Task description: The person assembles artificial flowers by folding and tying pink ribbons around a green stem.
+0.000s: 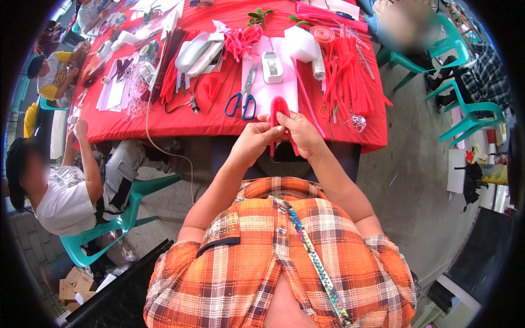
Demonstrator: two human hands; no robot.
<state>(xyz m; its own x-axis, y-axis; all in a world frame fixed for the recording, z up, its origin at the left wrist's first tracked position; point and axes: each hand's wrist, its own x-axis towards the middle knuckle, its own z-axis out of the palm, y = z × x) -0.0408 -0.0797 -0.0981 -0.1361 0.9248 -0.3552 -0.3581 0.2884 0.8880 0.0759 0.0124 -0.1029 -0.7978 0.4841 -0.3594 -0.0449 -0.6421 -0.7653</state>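
Note:
Both hands meet at the near edge of the red-covered table (180, 124). My left hand (255, 138) and my right hand (298, 130) together pinch a bent red pipe cleaner (280, 107). It forms a narrow loop above the fingers, and its ends hang down between the hands. Just beyond the hands lies a pale pink sheet (273, 93). Blue-handled scissors (243, 99) lie to its left and a white tape dispenser (272, 66) rests on it.
A heap of red pipe cleaners (347, 76) covers the table's right part, with pink curled ones (240, 39) further back. A person (65, 186) sits on a teal chair at left. More teal chairs (465, 117) stand at right. A cable (164, 147) hangs off the table edge.

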